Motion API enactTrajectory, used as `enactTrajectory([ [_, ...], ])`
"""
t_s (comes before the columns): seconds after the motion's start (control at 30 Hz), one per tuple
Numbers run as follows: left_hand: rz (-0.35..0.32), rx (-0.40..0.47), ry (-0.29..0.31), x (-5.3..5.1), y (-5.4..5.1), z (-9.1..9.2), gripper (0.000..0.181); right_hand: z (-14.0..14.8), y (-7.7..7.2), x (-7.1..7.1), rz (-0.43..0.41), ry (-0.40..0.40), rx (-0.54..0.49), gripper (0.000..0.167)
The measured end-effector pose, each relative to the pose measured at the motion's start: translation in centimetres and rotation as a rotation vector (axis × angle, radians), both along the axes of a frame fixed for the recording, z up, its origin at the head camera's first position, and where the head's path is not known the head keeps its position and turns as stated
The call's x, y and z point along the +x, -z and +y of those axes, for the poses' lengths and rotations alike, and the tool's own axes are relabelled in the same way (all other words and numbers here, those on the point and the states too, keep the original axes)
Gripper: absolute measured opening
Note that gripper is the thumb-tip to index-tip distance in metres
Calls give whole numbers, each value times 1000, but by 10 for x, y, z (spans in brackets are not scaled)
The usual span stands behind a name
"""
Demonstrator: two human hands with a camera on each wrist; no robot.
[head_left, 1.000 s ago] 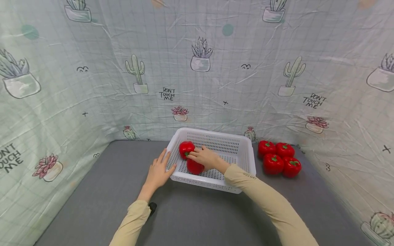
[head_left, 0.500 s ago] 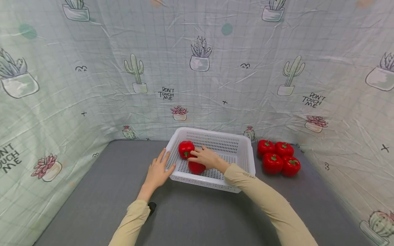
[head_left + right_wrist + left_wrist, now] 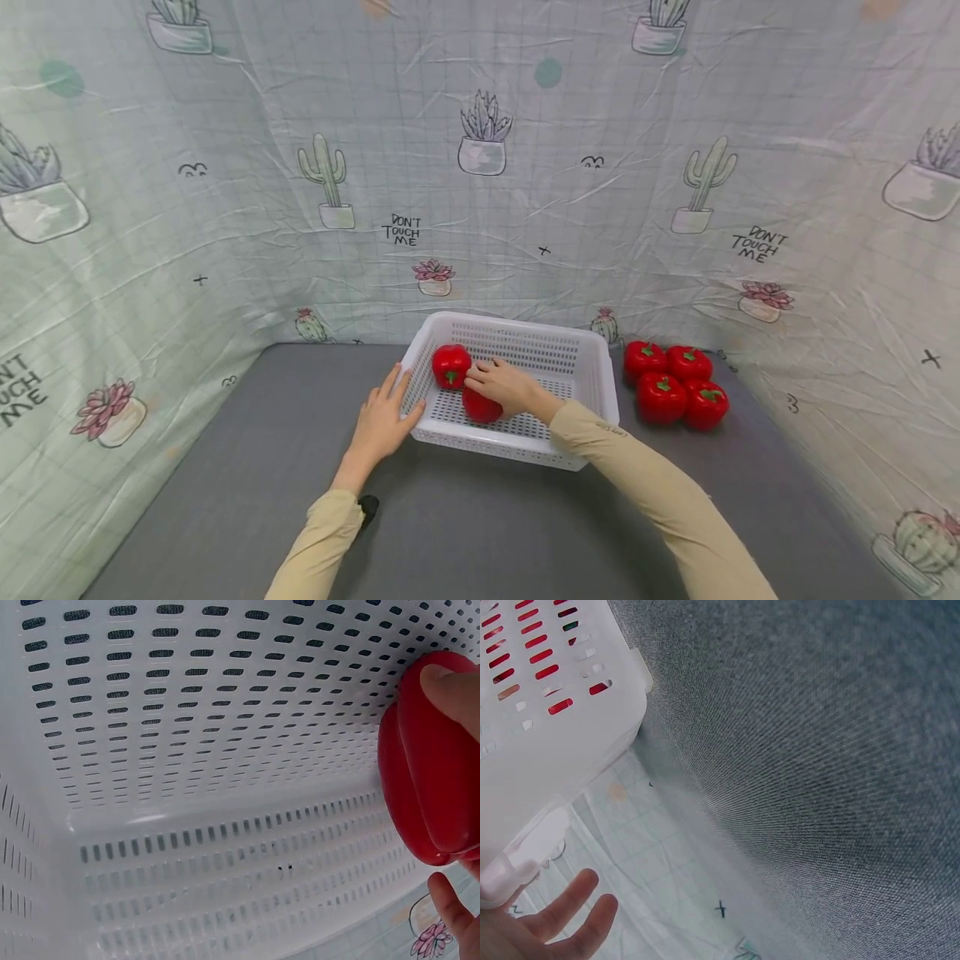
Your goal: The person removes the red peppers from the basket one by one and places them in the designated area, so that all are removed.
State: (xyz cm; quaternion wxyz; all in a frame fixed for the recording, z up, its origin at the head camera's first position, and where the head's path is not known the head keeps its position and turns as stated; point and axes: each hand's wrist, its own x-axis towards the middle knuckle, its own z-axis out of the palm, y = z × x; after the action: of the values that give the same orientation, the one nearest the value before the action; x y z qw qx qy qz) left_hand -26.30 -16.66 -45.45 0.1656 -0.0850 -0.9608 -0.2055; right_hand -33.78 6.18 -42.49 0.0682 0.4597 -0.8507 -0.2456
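Glossy red, lobed bell pepper (image 3: 482, 407) sits inside the white perforated plastic basket (image 3: 517, 450), directly under my right hand (image 3: 506, 387), which grips it; my left hand (image 3: 379, 425), farther leftward, spreads at the basket's left rim.

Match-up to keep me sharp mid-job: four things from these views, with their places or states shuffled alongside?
1. Left hand
2. Right hand
3. Basket
4. Four grouped peppers

A. White, with slotted walls
B. On the gray table
C. At the basket's left edge
D. Gripping a red pepper

Pairs: 1-C; 2-D; 3-A; 4-B
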Motion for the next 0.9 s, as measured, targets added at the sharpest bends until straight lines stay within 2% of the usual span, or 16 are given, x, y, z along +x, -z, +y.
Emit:
enactTrajectory([
  [0.27,-2,-3,-1,0,1,0,61,6,-3,0,53,-38,-97,85],
  [0.5,-4,-6,-3,-1,1,-1,62,10,-13,5,15,2,-131,87],
  [0.73,-4,2,-3,-1,1,-1,61,16,-25,11,40,13,-178,92],
  [0.9,-16,7,3,-1,1,-2,62,25,-36,16,17,12,-224,89],
])
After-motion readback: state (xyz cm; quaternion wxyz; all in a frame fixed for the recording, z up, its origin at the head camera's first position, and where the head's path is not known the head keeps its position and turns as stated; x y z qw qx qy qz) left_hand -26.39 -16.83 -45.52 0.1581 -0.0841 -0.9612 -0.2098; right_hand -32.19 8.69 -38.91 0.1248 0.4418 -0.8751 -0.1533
